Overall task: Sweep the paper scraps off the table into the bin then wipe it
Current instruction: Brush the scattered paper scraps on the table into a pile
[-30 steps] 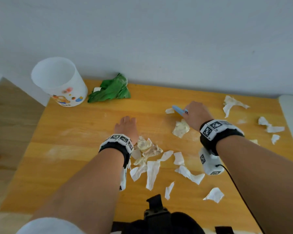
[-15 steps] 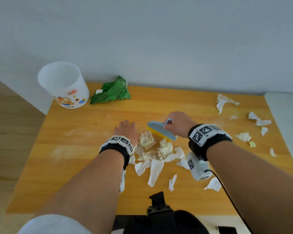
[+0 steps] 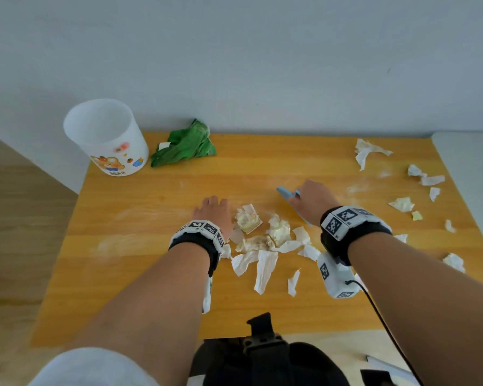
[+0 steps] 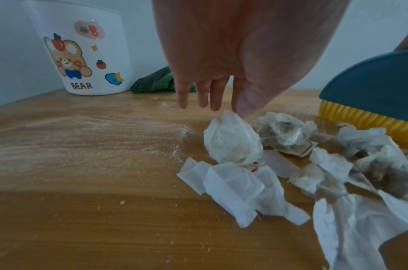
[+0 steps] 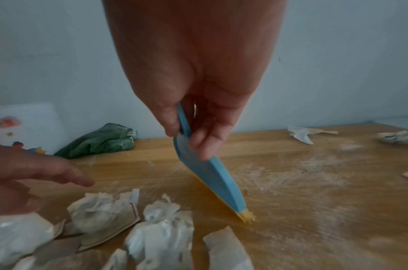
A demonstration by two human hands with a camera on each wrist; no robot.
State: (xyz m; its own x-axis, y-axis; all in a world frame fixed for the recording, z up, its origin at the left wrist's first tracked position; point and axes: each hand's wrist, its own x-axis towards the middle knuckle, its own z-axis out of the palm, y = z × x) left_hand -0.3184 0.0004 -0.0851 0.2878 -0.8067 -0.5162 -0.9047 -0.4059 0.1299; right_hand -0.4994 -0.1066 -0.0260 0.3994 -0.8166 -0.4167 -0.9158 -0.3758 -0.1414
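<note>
Blue brush [image 5: 207, 175] pinched in right hand [image 3: 313, 199] fingers [image 5: 198, 144]; left hand [image 3: 215, 213] fingers [image 4: 198, 95] straight beside paper scraps [image 3: 262, 240] on the surface [image 3: 140, 246].

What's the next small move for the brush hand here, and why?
Probably reach the brush rightward to the loose paper scraps and drag them toward the pile. The right hand grips the brush just right of the pile; the left hand rests flat on its far side as a stop.
</note>
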